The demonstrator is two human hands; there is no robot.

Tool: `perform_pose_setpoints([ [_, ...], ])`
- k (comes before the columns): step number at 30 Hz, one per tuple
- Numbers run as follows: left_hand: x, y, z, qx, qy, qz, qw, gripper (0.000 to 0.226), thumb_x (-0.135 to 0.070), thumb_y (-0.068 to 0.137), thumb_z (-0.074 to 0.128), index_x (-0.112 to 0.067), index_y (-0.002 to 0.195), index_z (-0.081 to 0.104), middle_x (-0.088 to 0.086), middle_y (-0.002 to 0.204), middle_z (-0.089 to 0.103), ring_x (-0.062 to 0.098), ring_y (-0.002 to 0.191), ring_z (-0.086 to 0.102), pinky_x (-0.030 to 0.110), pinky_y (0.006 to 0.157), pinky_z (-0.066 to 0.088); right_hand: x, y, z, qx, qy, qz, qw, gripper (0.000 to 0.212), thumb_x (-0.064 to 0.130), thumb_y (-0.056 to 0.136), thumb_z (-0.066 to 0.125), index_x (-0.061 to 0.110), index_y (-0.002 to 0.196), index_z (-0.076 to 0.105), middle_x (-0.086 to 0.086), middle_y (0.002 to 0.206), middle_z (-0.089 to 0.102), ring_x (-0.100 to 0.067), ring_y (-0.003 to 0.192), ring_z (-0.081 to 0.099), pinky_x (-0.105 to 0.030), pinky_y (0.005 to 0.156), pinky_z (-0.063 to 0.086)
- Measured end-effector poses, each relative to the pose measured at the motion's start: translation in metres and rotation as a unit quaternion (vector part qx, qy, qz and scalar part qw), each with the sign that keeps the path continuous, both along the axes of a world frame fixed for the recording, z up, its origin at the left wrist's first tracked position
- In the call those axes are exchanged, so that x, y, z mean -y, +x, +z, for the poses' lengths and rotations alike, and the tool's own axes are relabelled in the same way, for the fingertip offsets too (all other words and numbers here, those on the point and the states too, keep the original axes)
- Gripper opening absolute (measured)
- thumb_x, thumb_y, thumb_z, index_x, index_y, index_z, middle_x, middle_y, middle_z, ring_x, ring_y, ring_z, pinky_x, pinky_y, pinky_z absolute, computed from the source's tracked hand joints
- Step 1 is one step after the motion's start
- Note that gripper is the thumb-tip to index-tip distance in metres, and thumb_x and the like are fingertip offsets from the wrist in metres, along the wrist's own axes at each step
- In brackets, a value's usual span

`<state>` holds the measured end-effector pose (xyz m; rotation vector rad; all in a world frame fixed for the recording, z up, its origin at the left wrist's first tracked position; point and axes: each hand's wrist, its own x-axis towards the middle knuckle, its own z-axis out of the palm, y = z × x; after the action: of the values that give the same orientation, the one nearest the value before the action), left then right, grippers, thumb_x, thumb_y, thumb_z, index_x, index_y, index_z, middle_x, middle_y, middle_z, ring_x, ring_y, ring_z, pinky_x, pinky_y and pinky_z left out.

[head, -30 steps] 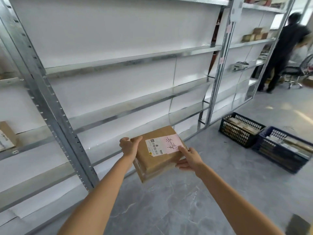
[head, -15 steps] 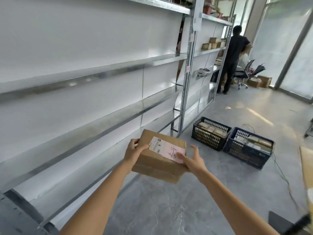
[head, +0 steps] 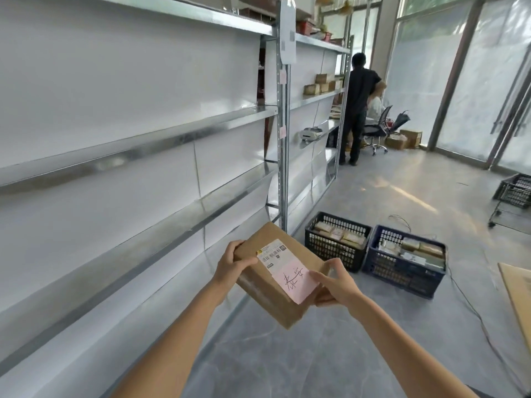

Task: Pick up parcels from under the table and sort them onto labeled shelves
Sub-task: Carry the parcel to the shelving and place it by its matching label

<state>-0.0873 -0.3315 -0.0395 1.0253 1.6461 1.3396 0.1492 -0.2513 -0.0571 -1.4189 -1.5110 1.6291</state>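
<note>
I hold a brown cardboard parcel (head: 268,288) in front of me at waist height, tilted, with a white barcode label and a pink slip bearing handwritten characters on top. My left hand (head: 234,264) grips its far left corner. My right hand (head: 334,284) grips its near right edge, thumb on the pink slip. Long metal shelves (head: 172,133) with white back panels run along my left, bare in the near bay. Small pink tags hang on the upright post (head: 283,139).
Two plastic crates, one black (head: 334,247) and one blue (head: 402,268), full of parcels, stand on the grey floor ahead. A person in black (head: 357,110) stands at the far shelves beside an office chair (head: 376,130). A wire basket (head: 514,191) sits at the right. Cardboard edge (head: 517,300) lies near right.
My view has swung right along the shelving, bringing the far bay, the person and the windows into view. The parcel stays in both hands and has turned, its label now running toward me.
</note>
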Motion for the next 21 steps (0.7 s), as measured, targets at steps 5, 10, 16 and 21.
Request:
perform_pose_setpoints([
  [5, -0.103, 0.017, 0.0, 0.023, 0.056, 0.043, 0.997, 0.046, -0.012, 0.075, 0.072, -0.03, 0.106, 0.044, 0.009, 0.12, 0.054, 0.018, 0.101, 0.06, 0.028, 0.075, 0.053, -0.089, 0.001, -0.002, -0.018, -0.01, -0.007, 1.0, 0.04, 0.025, 0.086, 0.066, 0.021, 0.113, 0.036, -0.017, 0.091, 0.07, -0.028, 0.06, 0.073, -0.032, 0.048, 0.057],
  [10, -0.194, 0.032, 0.006, -0.05, 0.097, 0.088, 0.99, 0.065, -0.008, 0.073, 0.074, -0.03, 0.125, 0.04, 0.003, 0.128, 0.033, 0.01, 0.105, 0.051, 0.028, 0.079, 0.055, -0.166, 0.002, 0.005, -0.018, -0.006, 0.013, 1.0, 0.027, 0.022, 0.087, 0.065, 0.014, 0.108, 0.048, -0.018, 0.075, 0.074, -0.031, 0.064, 0.073, -0.039, 0.056, 0.061],
  [16, -0.284, 0.033, 0.005, 0.023, 0.079, 0.091, 0.992, 0.092, -0.006, 0.076, 0.072, -0.023, 0.144, 0.012, 0.005, 0.127, 0.046, 0.019, 0.105, 0.059, 0.038, 0.087, 0.054, -0.242, 0.007, 0.014, 0.09, 0.096, 0.01, 0.991, 0.023, 0.039, 0.081, 0.069, 0.021, 0.094, 0.064, -0.009, 0.067, 0.073, -0.023, 0.054, 0.07, -0.031, 0.053, 0.06],
  [21, -0.37, 0.022, -0.012, 0.07, 0.05, 0.124, 0.989, 0.053, -0.012, 0.077, 0.073, -0.011, 0.109, 0.031, 0.021, 0.112, 0.056, 0.026, 0.09, 0.065, 0.03, 0.065, 0.058, -0.313, -0.004, 0.004, 0.205, 0.201, -0.016, 0.958, 0.025, 0.059, 0.077, 0.062, 0.036, 0.077, 0.073, 0.01, 0.05, 0.062, -0.007, 0.043, 0.054, -0.024, 0.046, 0.04],
])
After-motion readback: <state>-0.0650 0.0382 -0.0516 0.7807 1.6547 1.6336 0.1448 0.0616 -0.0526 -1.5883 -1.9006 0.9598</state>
